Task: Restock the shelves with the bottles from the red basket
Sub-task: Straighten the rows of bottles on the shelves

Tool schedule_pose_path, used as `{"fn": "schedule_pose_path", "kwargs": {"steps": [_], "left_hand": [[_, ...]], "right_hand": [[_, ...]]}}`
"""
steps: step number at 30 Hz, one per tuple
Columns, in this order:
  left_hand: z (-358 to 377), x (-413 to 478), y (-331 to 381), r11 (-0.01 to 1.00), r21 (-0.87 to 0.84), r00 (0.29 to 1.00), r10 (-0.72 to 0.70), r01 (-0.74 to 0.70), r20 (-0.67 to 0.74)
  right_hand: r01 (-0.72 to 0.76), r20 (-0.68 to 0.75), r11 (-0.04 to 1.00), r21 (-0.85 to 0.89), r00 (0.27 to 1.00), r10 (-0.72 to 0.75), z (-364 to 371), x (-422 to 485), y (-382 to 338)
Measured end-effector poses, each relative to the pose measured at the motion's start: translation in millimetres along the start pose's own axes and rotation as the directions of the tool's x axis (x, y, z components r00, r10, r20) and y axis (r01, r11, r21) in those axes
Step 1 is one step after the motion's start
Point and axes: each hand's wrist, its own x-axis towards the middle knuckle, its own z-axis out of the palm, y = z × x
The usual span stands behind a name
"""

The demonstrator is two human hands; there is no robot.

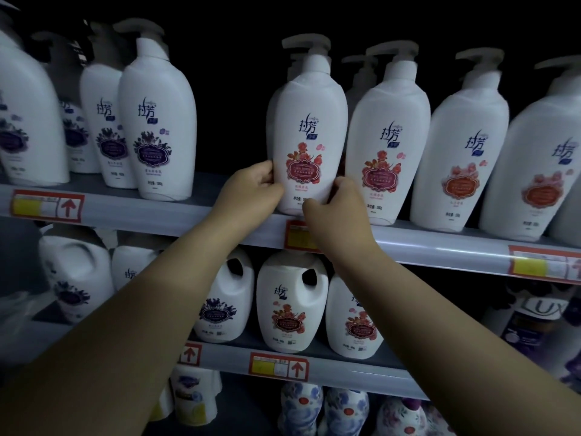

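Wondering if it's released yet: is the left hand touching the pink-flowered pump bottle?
Touching. In the head view the left hand grips the pink-flowered pump bottle at its lower left edge.

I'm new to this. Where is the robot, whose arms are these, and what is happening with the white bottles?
There is no robot here: a person wears a camera on the head, so you look along their own bare arms. The left hand and the right hand grip the lower sides of one white pump bottle with a pink flower label, upright at the front of the upper shelf. Similar pink-label bottles stand to its right, purple-label ones to its left beyond a gap. Handled jugs stand on the shelf below. The red basket is not in view.
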Motion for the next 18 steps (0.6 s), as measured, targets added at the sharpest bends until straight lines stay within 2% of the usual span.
{"fn": "schedule_pose_path", "kwargs": {"steps": [11,18], "left_hand": [[5.3,-3.2,5.1,1.0,-0.009,0.999,-0.022,0.022,-0.037],[10.2,-5.1,15.3,0.985,-0.174,0.996,-0.002,-0.014,-0.09]], "right_hand": [[0.007,0.059,0.991,0.134,0.998,-0.015,-16.2,-8.1,2.0],[0.076,0.022,0.966,0.246,0.996,-0.084,-14.6,-12.1,-17.8]]}}
